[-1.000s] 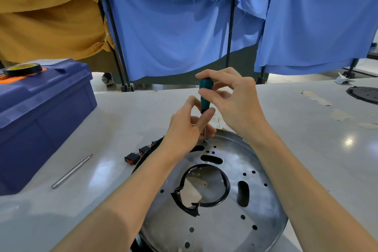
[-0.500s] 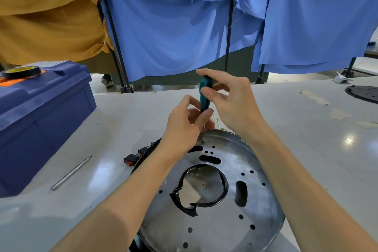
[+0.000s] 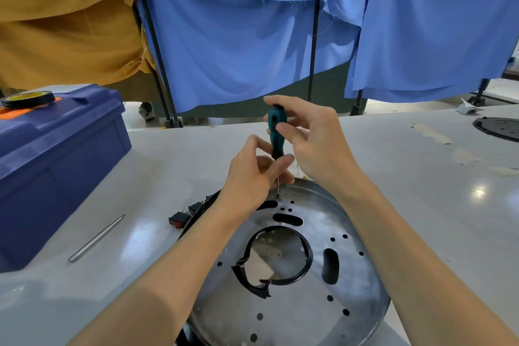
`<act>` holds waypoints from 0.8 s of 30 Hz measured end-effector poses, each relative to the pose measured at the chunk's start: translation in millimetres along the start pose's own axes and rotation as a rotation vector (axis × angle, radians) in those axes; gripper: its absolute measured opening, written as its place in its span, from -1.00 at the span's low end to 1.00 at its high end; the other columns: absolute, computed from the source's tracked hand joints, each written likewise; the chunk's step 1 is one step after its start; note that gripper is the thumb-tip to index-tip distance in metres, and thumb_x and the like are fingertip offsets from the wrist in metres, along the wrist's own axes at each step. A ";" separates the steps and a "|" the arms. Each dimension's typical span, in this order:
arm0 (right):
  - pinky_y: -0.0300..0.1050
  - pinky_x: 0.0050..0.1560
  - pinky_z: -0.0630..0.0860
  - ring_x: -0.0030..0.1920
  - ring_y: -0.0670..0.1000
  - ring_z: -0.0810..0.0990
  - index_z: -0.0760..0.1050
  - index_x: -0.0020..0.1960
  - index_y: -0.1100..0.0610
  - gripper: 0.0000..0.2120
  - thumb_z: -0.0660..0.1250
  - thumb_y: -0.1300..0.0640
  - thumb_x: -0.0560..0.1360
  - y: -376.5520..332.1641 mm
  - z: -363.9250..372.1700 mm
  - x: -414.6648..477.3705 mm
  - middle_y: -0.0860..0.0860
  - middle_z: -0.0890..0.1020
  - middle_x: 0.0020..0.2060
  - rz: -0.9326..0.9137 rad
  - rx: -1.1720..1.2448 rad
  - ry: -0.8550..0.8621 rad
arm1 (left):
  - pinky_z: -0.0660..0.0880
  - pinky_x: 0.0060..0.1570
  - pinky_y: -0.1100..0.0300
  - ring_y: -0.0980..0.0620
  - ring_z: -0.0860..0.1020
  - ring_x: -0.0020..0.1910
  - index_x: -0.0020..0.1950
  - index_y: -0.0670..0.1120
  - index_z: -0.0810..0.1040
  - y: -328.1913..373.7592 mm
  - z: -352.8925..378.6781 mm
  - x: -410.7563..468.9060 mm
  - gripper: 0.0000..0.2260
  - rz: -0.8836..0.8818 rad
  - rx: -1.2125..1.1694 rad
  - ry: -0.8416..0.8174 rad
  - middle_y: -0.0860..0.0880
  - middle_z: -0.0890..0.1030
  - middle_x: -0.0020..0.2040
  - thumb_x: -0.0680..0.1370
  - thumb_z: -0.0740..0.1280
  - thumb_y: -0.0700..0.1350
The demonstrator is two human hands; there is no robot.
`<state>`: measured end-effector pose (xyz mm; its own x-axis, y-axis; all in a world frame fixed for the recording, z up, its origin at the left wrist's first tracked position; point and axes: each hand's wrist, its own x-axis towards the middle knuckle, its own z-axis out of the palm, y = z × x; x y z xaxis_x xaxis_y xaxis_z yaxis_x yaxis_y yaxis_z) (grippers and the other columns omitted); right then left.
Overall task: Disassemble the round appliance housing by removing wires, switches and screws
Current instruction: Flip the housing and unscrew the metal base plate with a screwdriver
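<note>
The round metal housing (image 3: pixel 314 306) lies flat on the white table, full of holes and slots, with a black ring (image 3: pixel 304 267) around its centre opening. A teal-handled screwdriver (image 3: pixel 275 132) stands upright with its thin tip on the housing's far edge. My right hand (image 3: pixel 311 140) grips the top of the handle. My left hand (image 3: pixel 252 174) pinches the lower handle and shaft, steadying it. Black and red rocker switches (image 3: pixel 179 218) lie just left of the housing, by my left forearm.
A blue toolbox (image 3: pixel 53 166) with a roll of tape (image 3: pixel 28 98) on its lid stands at the left. A metal rod (image 3: pixel 97 237) lies on the table beside it. A black round part (image 3: pixel 498 126) sits far right. Blue and mustard cloths hang behind the table.
My right fingers have shifted around the screwdriver handle, as in turning it. The screwdriver stays upright on the same spot and my left hand keeps its hold.
</note>
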<state>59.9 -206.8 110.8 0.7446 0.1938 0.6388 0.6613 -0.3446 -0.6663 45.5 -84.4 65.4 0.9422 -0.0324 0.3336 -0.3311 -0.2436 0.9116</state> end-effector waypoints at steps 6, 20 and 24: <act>-0.09 0.11 0.55 0.00 -0.10 0.56 0.53 0.19 0.07 -0.74 0.29 0.27 0.53 1.7 0.9 0.5 -0.05 0.60 -0.02 0.016 0.033 -0.010 | 0.60 0.00 -0.12 -0.06 0.69 -0.15 0.17 -0.14 0.46 0.2 0.1 1.0 -0.75 0.030 0.045 -0.037 -0.17 0.69 -0.20 0.67 0.09 -0.03; -0.19 0.07 0.53 -0.02 -0.07 0.57 0.52 0.18 0.00 -0.73 0.37 0.19 0.49 4.1 0.9 0.1 -0.05 0.55 0.00 0.016 0.047 -0.015 | 0.61 -0.05 -0.13 -0.07 0.69 -0.18 0.11 -0.11 0.48 2.4 -0.5 0.3 -0.85 0.029 0.060 -0.019 -0.12 0.70 -0.22 0.63 0.22 -0.07; -0.33 0.01 0.49 -0.08 -0.20 0.51 0.54 0.22 -0.04 -0.68 0.39 0.17 0.48 4.2 -0.3 0.9 -0.06 0.53 -0.02 -0.008 -0.006 0.051 | 0.60 -0.07 -0.18 -0.13 0.67 -0.19 -0.01 -0.10 0.40 1.5 -0.2 -0.9 -0.83 0.013 0.056 -0.015 -0.10 0.70 -0.25 0.59 0.26 0.00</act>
<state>63.4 -208.4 108.7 0.7335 0.1492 0.6631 0.6665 -0.3486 -0.6589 44.1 -84.5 66.5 0.9385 -0.0504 0.3416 -0.3407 -0.2967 0.8922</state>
